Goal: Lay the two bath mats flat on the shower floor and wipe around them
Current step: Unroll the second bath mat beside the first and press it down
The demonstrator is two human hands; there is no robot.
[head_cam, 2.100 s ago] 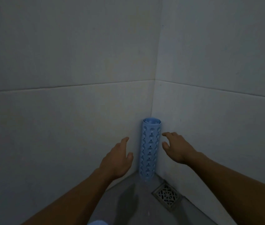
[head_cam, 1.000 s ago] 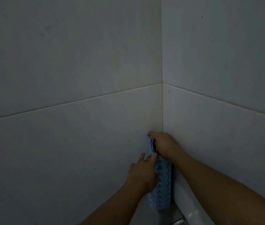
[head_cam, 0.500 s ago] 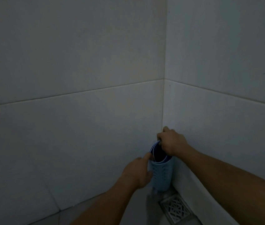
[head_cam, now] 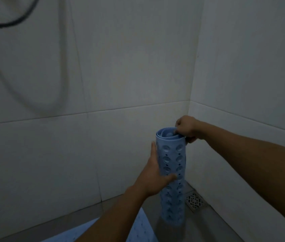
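Observation:
A light blue bath mat (head_cam: 173, 194), rolled into an upright tube with suction cups and small holes showing, is held up in front of the shower corner. My right hand (head_cam: 186, 128) pinches the roll's top rim. Around its left side, about the middle, wraps my left hand (head_cam: 155, 173), thumb across the front. The roll's lower end hangs just above the grey floor (head_cam: 199, 229). A second light blue mat (head_cam: 138, 229) lies flat on the floor at the bottom centre, partly hidden by my left forearm.
A square metal drain grate (head_cam: 195, 200) sits in the floor corner right of the roll. Pale tiled walls (head_cam: 120, 84) meet at the corner behind. A grey shower hose (head_cam: 7, 23) loops down the wall at upper left.
The rolled mat has come up out of the corner and away from the walls, both hands keeping hold. The view has drawn back, showing the hose and the flat mat.

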